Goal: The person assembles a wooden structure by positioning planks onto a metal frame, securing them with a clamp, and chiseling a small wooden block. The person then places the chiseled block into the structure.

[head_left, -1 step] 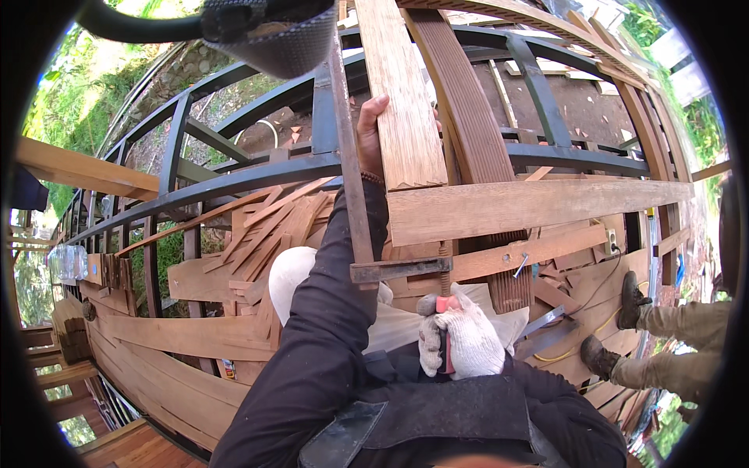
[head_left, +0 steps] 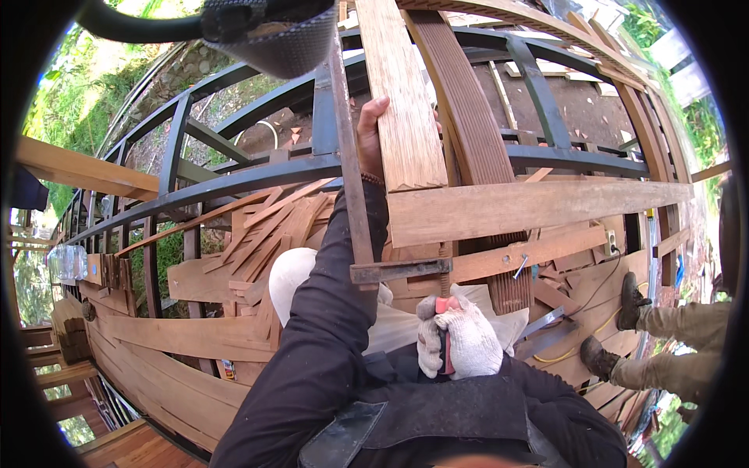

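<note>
Timber [head_left: 402, 101] over dark frame [head_left: 250, 182], planks [head_left: 156, 370], heaped offcuts [head_left: 273, 230], greenery [head_left: 90, 101]

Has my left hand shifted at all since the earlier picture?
No, no visible shift: your left hand grips the pale plank at the same place relative to the dark metal frame.

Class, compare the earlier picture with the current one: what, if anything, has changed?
Almost nothing: the gloved right hand seems to have shifted very slightly left. Nothing was taken hold of or let go. The bare left hand stays on the pale wooden board, and the metal bar clamp and crosswise plank stay put.
</note>
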`<move>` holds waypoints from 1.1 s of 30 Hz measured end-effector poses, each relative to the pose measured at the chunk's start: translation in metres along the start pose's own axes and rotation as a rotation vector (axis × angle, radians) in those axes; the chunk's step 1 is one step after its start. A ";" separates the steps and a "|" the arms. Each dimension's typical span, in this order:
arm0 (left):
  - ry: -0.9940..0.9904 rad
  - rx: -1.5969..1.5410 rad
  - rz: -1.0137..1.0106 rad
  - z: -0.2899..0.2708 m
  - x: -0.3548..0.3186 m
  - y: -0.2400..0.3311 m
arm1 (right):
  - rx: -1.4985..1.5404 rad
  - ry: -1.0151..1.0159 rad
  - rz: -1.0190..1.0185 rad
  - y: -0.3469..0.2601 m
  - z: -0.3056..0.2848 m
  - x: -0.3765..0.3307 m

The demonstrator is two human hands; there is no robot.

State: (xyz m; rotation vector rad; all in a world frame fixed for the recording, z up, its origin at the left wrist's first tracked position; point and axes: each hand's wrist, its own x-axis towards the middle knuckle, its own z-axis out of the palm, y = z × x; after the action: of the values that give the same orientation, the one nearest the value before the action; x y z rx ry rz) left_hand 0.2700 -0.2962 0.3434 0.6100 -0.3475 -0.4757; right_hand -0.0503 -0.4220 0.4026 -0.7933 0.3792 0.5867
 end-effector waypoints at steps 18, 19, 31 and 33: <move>-0.014 0.011 0.023 -0.001 0.013 0.000 | 0.688 -0.408 0.188 -0.007 -0.010 0.019; 0.009 -0.008 0.023 0.002 0.012 -0.001 | 0.708 -0.434 0.189 -0.006 -0.009 0.019; -0.034 -0.029 -0.001 -0.003 0.009 -0.001 | 0.319 -0.169 0.116 -0.021 0.004 0.008; -0.018 -0.035 0.009 -0.003 0.011 -0.003 | 0.494 -0.301 0.144 -0.013 -0.003 0.015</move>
State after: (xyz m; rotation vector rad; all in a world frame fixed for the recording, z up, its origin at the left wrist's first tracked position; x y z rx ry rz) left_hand 0.2795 -0.3025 0.3412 0.5706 -0.3583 -0.4781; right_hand -0.0308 -0.4268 0.4000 -0.1999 0.2871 0.6994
